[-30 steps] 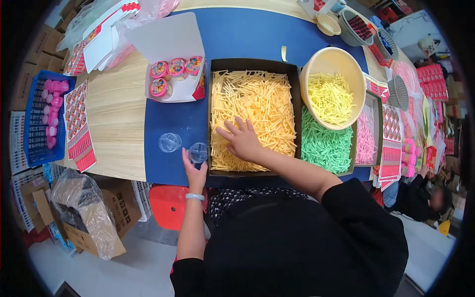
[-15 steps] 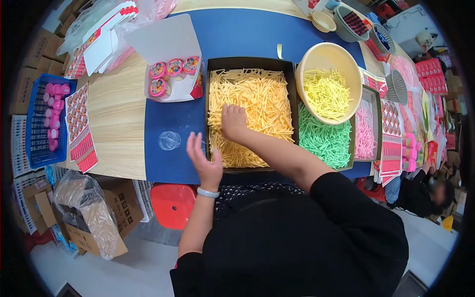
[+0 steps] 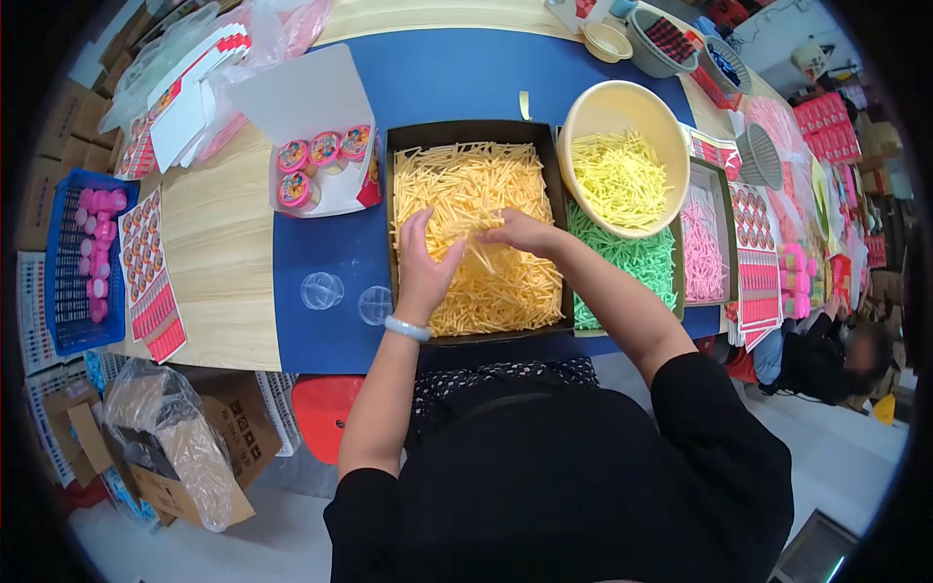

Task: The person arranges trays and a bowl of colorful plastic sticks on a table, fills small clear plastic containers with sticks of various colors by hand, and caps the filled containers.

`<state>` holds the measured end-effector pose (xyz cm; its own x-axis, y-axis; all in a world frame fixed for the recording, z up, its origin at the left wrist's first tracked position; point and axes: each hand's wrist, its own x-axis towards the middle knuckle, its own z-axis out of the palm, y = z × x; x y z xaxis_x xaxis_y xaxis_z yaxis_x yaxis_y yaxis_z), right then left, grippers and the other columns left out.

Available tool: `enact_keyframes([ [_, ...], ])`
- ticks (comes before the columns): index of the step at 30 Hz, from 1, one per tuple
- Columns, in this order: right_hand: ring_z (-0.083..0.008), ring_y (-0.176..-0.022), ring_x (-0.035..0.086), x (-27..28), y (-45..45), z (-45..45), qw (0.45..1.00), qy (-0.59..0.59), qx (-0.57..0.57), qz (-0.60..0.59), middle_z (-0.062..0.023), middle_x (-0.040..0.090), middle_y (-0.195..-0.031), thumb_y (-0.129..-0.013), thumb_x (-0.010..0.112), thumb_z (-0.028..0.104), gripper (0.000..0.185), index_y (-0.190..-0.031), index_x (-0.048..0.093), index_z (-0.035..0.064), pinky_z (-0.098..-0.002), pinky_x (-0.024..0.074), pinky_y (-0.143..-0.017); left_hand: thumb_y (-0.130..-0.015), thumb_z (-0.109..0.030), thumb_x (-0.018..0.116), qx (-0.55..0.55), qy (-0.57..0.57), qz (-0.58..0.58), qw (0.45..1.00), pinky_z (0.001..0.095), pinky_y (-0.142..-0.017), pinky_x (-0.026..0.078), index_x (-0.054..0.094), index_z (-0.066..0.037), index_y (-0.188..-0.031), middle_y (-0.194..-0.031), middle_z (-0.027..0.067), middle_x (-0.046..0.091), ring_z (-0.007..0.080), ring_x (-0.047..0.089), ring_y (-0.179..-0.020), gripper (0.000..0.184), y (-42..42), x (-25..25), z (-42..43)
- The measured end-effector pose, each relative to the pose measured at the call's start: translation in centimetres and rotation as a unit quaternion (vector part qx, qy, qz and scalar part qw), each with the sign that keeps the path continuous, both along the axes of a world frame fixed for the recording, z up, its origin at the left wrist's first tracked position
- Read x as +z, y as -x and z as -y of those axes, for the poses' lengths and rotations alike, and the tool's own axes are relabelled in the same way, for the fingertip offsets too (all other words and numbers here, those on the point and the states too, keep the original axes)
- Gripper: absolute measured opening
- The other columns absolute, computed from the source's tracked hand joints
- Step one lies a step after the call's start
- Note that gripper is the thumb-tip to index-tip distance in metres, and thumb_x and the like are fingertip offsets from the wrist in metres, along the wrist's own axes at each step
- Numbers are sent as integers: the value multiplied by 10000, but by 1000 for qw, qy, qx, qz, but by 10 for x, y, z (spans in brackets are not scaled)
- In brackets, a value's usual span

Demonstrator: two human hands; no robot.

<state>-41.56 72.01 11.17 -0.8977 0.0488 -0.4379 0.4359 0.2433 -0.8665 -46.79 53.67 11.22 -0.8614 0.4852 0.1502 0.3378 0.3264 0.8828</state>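
Observation:
In the head view a dark box [image 3: 474, 133] holds a deep layer of thin pale-orange sticks [image 3: 515, 175]. Over its middle, my right hand [image 3: 523, 233] pinches a small bunch of these sticks, which point to the left. My left hand [image 3: 424, 270] faces it from the left side of the box, thumb and fingers apart, close to the bunch's ends and holding nothing I can see. Just left of the box, near my left wrist, lies a clear round piece [image 3: 375, 305]. Another clear round piece [image 3: 322, 291] lies farther left on the blue mat [image 3: 428, 73].
An open white carton [image 3: 335, 201] with several pink-lidded tubs [image 3: 326, 149] stands at the left. To the right are a cream basin [image 3: 677, 126] of yellow sticks, green sticks [image 3: 622, 262] and a box of pink sticks [image 3: 702, 248]. A blue basket [image 3: 63, 262] stands far left.
My right hand has lifted sticks and moved right. My left hand has come rightward over the box from the mat. A second clear round piece now shows by my left wrist. The view has shifted slightly.

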Motion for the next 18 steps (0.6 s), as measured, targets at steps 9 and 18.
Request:
enact_keyframes([
  [9, -159, -654, 555, 34, -2, -6, 991, 104, 27, 85, -103, 591, -705, -737, 598, 170, 213, -835, 584, -18, -239, 434, -582, -812, -138, 555, -63, -184, 364, 911, 278, -818, 423, 432, -18, -1187, -1086, 159, 501, 234, 511, -966, 412, 7, 25, -64],
  [18, -135, -467, 505, 4, 7, 5, 842, 507, -56, 175, -97, 551, -602, -740, 530, 28, 52, -729, 539, -22, -224, 389, -416, -868, -170, 456, -213, -46, 392, 894, 227, -721, 459, 443, -2, -1192, -1045, 158, 542, 210, 568, -865, 365, 31, 16, -65],
])
